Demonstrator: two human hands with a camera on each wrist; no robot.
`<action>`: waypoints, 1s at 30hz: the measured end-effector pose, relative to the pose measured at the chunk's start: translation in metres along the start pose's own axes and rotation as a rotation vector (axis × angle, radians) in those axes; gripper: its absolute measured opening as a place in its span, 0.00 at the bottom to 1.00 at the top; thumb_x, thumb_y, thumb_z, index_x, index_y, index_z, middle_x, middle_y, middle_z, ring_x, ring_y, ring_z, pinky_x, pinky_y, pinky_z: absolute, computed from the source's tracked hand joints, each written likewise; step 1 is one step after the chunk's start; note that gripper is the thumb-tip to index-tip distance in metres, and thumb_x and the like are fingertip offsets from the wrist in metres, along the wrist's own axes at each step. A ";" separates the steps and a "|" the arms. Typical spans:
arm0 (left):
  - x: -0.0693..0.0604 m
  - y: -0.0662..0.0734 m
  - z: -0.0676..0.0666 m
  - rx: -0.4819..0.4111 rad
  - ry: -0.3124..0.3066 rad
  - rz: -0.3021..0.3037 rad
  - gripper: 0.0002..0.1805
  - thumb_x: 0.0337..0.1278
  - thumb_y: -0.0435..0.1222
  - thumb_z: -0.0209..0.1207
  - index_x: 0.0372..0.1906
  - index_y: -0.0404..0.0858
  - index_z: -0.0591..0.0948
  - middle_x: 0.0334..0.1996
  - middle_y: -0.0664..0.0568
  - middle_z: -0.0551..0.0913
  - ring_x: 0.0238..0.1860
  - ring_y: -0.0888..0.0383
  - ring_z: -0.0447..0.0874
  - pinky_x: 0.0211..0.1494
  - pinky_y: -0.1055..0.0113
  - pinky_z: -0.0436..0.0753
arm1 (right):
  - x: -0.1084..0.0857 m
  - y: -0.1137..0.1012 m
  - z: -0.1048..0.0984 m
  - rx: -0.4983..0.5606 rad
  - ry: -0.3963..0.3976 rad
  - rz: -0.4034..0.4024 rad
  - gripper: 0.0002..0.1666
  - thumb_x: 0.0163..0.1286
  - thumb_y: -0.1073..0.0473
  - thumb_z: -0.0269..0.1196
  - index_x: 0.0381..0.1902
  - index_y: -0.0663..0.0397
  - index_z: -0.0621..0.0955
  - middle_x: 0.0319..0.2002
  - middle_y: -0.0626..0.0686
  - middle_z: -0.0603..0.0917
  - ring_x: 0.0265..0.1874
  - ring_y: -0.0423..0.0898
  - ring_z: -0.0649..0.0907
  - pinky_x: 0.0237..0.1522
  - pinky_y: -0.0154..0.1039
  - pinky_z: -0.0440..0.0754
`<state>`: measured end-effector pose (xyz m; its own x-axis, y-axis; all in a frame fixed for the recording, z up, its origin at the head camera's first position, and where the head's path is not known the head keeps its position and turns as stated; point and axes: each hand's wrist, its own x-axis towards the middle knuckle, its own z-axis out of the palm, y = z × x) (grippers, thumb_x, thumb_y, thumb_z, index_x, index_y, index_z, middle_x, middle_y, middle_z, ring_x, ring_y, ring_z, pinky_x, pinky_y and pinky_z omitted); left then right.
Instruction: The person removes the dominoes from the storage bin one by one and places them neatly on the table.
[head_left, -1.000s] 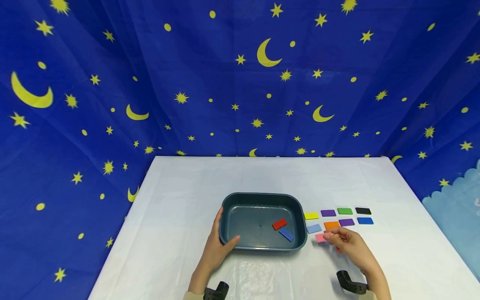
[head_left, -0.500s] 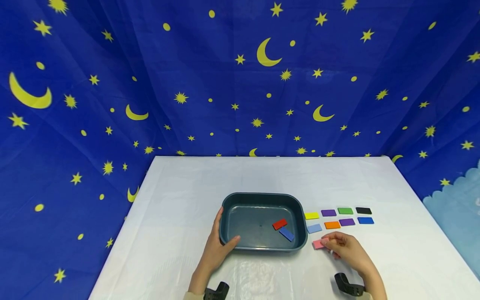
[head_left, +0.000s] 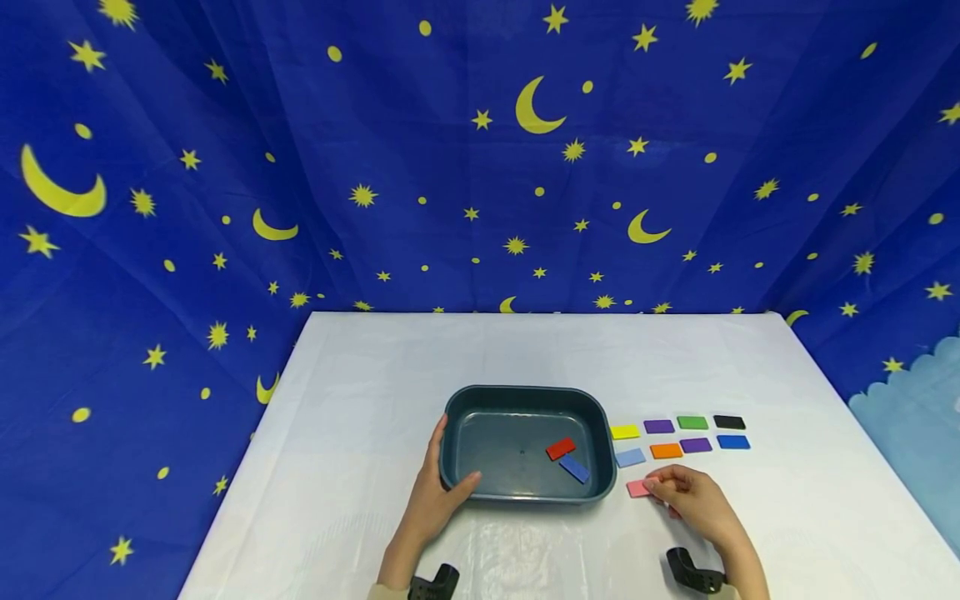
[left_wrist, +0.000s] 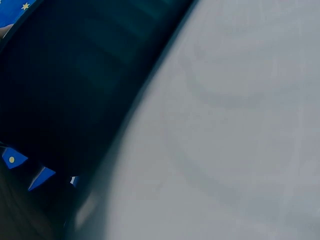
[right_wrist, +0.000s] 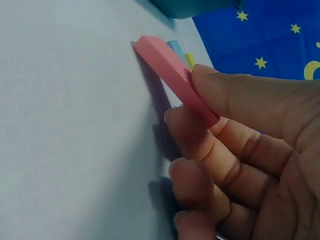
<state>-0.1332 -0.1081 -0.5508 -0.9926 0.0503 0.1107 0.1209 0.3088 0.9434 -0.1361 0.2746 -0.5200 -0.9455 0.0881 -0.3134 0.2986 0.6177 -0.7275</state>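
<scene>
My right hand [head_left: 693,500] pinches one end of a pink domino block [head_left: 637,488] between thumb and fingers. In the right wrist view the pink block [right_wrist: 167,72] tilts, its far end close to the white tabletop. My left hand [head_left: 435,492] holds the near left corner of a dark teal plastic tub [head_left: 525,499], thumb over the rim and fingers along the outer left wall. Inside the tub lie a red block [head_left: 560,448] and a blue block [head_left: 574,468]. The left wrist view shows mostly the tub's dark wall [left_wrist: 90,75], with the fingers hardly visible.
Right of the tub, several blocks lie flat in two rows, including yellow [head_left: 625,432], light blue [head_left: 630,457], orange [head_left: 666,451], green [head_left: 692,422] and black [head_left: 729,422]. A blue star-patterned cloth [head_left: 420,167] hangs behind the white table [head_left: 375,367].
My right hand has drawn the pink block slightly toward the near edge and left, away from the rows, and then stayed almost still. The left hand and tub have not moved.
</scene>
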 end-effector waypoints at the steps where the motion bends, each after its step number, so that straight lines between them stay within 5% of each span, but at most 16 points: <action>1: 0.000 0.000 0.000 0.000 0.000 -0.001 0.50 0.53 0.45 0.65 0.75 0.62 0.46 0.74 0.52 0.49 0.71 0.45 0.48 0.61 0.34 0.54 | 0.000 0.000 0.000 -0.004 0.003 0.002 0.16 0.63 0.53 0.65 0.39 0.62 0.81 0.19 0.49 0.75 0.20 0.45 0.73 0.22 0.34 0.68; 30: 0.001 -0.001 0.001 -0.013 0.004 0.010 0.50 0.52 0.43 0.66 0.75 0.61 0.47 0.73 0.54 0.50 0.71 0.47 0.48 0.62 0.35 0.55 | 0.004 0.004 0.002 -0.099 0.060 0.015 0.21 0.59 0.48 0.69 0.37 0.60 0.78 0.19 0.49 0.74 0.20 0.46 0.72 0.25 0.37 0.67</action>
<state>-0.1348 -0.1073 -0.5523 -0.9914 0.0491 0.1213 0.1304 0.2963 0.9461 -0.1387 0.2755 -0.5252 -0.9479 0.1431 -0.2846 0.3017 0.6898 -0.6582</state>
